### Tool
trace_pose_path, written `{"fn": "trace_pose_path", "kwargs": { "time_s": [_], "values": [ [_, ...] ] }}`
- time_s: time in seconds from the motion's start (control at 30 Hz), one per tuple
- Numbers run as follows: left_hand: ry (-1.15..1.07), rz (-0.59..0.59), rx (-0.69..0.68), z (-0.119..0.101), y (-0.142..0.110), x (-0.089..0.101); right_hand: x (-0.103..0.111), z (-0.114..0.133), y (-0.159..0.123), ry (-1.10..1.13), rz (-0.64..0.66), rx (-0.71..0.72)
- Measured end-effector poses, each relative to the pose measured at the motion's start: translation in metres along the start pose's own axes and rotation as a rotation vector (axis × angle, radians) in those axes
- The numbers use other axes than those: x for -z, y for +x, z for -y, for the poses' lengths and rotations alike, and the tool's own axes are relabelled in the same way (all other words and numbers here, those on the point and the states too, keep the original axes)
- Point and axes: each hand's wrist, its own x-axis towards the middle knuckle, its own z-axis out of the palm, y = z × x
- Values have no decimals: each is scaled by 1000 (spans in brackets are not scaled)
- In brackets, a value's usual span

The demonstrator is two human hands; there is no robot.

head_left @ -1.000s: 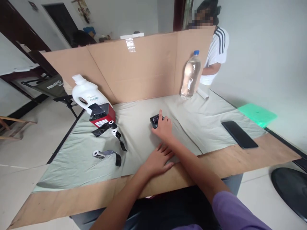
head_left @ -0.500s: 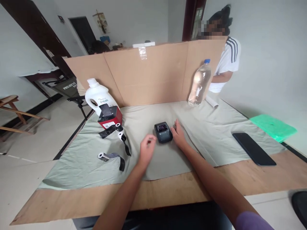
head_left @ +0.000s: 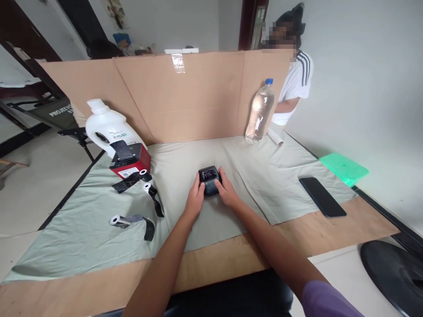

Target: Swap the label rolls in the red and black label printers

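A small black portable printer (head_left: 210, 188) with a dark window on top rests on the grey-green cloth (head_left: 185, 163) in front of me. My left hand (head_left: 194, 199) grips its left side, thumb near the front corner. On the opposite side my right hand (head_left: 227, 192) holds it, with the thumb over the top edge. Off to the left stands a red and black printer (head_left: 134, 162) with a dark strip sticking up from it. Beside it lie paper rolls with dark unwound tails, among them one roll (head_left: 120, 221) nearer the front.
A white jug (head_left: 107, 121) stands behind the red printer, against a cardboard screen (head_left: 188, 101). At the right are a water bottle (head_left: 259, 112), a white tube (head_left: 275, 136), a black phone (head_left: 322, 197) and a green item (head_left: 345, 167). Another person (head_left: 294, 79) is behind the screen.
My right hand, earlier pointing over the printer, moved to its right side. My left hand came up from the table edge to its left side. Both hands now clasp it. The camera view shifted.
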Motion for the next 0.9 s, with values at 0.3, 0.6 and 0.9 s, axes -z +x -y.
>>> {"fn": "trace_pose_path", "kwargs": {
  "time_s": [0.3, 0.6, 0.9],
  "values": [
    [379, -7, -32, 0, -10, 4, -14, 10, -7, -159, -97, -55],
    [631, 120, -146, -8, -2, 25, -25, 16, -11, -334, -152, 10],
    [717, 180, -169, -4, 7, 27, -30, 18, -13, -395, -188, 14]
  ]
}}
